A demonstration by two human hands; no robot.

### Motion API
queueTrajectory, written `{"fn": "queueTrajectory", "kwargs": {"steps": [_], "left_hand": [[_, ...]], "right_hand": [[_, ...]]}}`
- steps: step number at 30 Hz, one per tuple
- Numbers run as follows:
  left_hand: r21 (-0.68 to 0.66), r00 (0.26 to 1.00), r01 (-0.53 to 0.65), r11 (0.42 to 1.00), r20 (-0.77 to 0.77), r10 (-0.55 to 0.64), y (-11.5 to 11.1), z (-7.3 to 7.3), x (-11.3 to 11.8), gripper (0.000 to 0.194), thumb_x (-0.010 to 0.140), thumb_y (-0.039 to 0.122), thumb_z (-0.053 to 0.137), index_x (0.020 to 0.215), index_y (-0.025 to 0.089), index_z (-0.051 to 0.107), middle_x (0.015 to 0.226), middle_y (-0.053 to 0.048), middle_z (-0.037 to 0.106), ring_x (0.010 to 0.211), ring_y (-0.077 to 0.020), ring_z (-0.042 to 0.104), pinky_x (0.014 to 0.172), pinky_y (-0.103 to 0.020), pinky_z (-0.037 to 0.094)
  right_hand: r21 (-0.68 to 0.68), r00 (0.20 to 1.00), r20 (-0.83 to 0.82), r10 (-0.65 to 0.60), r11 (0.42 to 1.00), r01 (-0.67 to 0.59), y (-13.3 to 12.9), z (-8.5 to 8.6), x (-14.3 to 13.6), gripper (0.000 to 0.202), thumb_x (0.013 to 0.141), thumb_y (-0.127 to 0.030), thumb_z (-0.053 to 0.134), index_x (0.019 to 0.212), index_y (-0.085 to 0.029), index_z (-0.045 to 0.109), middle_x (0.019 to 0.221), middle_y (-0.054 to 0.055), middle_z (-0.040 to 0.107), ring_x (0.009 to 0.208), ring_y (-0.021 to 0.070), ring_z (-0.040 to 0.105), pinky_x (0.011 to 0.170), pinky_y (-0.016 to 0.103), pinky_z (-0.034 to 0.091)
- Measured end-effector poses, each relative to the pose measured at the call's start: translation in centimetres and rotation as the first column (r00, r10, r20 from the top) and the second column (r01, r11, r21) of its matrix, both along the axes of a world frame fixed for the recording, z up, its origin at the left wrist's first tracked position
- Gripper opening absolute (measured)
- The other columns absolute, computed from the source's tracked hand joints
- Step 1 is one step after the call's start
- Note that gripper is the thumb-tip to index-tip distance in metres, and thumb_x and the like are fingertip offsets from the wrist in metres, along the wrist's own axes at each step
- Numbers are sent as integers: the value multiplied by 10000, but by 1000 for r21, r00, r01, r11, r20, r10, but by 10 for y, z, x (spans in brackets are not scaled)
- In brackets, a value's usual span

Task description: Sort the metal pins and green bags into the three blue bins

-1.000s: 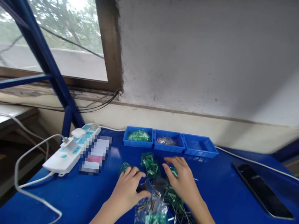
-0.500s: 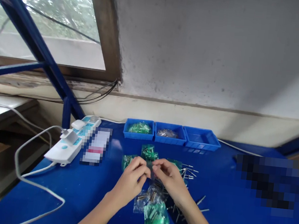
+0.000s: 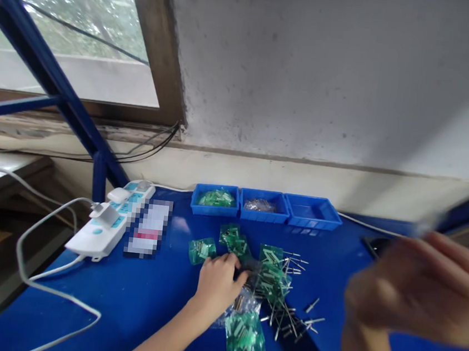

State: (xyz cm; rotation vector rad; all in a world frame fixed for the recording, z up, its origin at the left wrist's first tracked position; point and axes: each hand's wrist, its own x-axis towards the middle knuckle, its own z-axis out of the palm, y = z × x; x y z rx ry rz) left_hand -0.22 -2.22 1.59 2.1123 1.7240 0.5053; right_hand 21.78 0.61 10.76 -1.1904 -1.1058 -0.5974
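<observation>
My left hand (image 3: pixel 220 280) rests over the middle of the pile, thumb and fingers apart around a dark gap by the clear bags; whether it touches anything there is hidden. My right hand (image 3: pixel 419 290) is raised at the right, smeared by motion, with a blurred pale thing near its fingertips. Green bags of metal pins lie around the left hand: one (image 3: pixel 202 250) to its left, one (image 3: pixel 245 341) nearer me, others (image 3: pixel 273 277) to its right. Clear bags (image 3: pixel 246 302) lie just beside that hand. Loose metal pins (image 3: pixel 286 320) are scattered to the right.
Three blue trays stand at the back: one (image 3: pixel 215 212) with green bags, one (image 3: pixel 263 216) with clear bags, one (image 3: pixel 314 223) showing nothing inside. At left are a white power strip (image 3: pixel 96 233) with cables and a pixelated pale item (image 3: pixel 152 228). A dark object (image 3: pixel 373 246) lies behind my right hand.
My right hand has left the pile and swung up to the right. My left hand has moved slightly right and down, its fingers now more spread. More green bags and pins are uncovered.
</observation>
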Motion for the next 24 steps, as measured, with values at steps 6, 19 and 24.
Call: {"fn": "queueTrajectory", "kwargs": {"steps": [6, 19, 24], "left_hand": [[22, 954, 70, 997, 291, -73, 3, 1, -12, 124, 857, 269, 505, 758, 196, 524, 664, 22, 581, 636, -148, 573, 646, -274, 425], [247, 948, 156, 956, 234, -215, 0, 8, -27, 112, 887, 243, 487, 916, 219, 592, 911, -47, 621, 884, -200, 587, 771, -337, 486], [64, 962, 271, 960, 26, -273, -2, 3, -19, 182, 844, 282, 570, 1023, 269, 596, 990, -26, 597, 953, -245, 570, 860, -424, 462]], "right_hand": [[-684, 895, -129, 426, 616, -392, 5, -51, -40, 238, 835, -357, 512, 956, -206, 651, 800, 73, 623, 772, 229, 579, 681, 373, 442], [-350, 412, -863, 291, 244, -904, -5, -60, -72, 236, 696, -407, 673, 703, -172, 649, 642, 20, 614, 572, 143, 525, 529, 260, 397], [-171, 733, -628, 260, 873, -456, -4, -27, -34, 162, 727, -302, 663, 825, -179, 624, 733, 8, 583, 613, 129, 513, 570, 282, 397]]}}
